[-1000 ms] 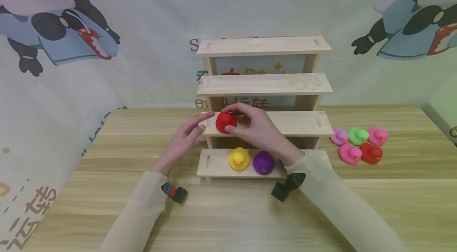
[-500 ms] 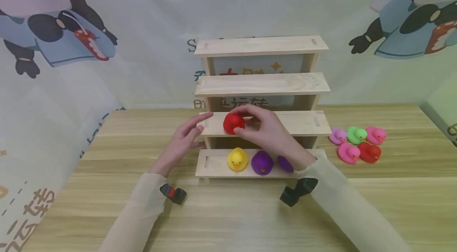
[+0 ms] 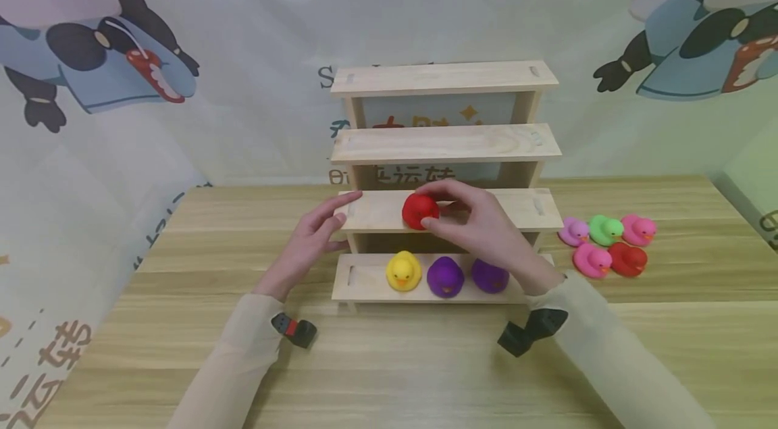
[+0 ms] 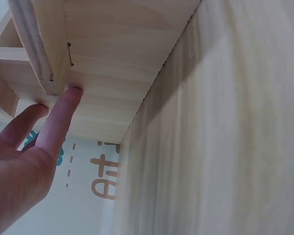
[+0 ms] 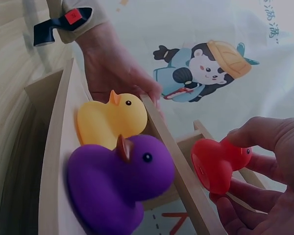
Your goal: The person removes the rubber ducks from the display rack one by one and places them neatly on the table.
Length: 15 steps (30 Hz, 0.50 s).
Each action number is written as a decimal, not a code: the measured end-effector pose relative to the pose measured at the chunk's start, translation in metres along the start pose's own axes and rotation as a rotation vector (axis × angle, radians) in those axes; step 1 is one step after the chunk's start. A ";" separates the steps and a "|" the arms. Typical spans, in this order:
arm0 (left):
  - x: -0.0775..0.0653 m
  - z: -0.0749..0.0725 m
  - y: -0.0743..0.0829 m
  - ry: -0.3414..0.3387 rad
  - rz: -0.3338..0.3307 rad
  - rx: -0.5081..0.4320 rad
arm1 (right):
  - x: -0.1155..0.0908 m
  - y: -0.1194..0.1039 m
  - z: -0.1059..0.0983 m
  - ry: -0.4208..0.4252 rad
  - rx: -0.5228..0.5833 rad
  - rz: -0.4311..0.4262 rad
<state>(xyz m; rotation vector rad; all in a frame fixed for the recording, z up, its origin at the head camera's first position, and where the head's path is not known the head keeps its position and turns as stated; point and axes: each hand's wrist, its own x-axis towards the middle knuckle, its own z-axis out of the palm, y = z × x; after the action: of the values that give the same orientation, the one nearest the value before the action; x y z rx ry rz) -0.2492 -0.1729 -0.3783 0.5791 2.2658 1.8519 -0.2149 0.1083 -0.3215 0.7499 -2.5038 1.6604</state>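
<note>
My right hand [image 3: 486, 226] pinches a red rubber duck [image 3: 419, 211] between thumb and fingers, over the second step from the bottom of the wooden stepped shelf [image 3: 365, 213]. In the right wrist view the red duck [image 5: 218, 164] is tilted, its flat base partly showing. My left hand [image 3: 306, 240] is at the shelf's left end, fingers extended. Its fingertips touch the wood in the left wrist view. On the lowest step stand a yellow duck [image 3: 404, 271], a purple duck [image 3: 446, 277] and another purple duck [image 3: 489, 276], the last partly behind my right wrist.
Right of the shelf, several ducks lie grouped on the wooden table [image 3: 668, 334]: a lilac one [image 3: 574, 232], a green one [image 3: 606, 230], two pink ones and a red one [image 3: 628, 259]. A printed curtain [image 3: 261, 78] hangs behind the shelf's two upper steps.
My right hand has moved to the right along the second step with the red duck in its fingers, uncovering the right-hand purple duck. The left hand has stayed at the shelf's left end.
</note>
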 end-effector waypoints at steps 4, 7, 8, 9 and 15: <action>-0.001 0.000 0.001 0.002 0.007 -0.008 | -0.005 0.002 -0.006 0.018 -0.013 0.006; -0.002 0.000 0.001 0.002 0.010 -0.008 | -0.008 0.003 -0.009 0.040 -0.030 0.005; -0.002 0.000 0.001 0.001 0.010 -0.009 | -0.009 0.003 -0.010 0.046 -0.036 0.004; -0.002 0.000 0.001 0.002 0.009 -0.009 | -0.010 0.003 -0.011 0.052 -0.038 0.002; -0.001 0.001 0.001 0.003 0.005 -0.015 | -0.018 0.006 -0.019 0.063 -0.055 -0.011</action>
<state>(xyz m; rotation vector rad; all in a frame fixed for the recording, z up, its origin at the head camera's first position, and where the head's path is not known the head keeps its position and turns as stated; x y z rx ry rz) -0.2477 -0.1718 -0.3775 0.5803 2.2528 1.8719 -0.2058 0.1337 -0.3243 0.6944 -2.4866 1.5793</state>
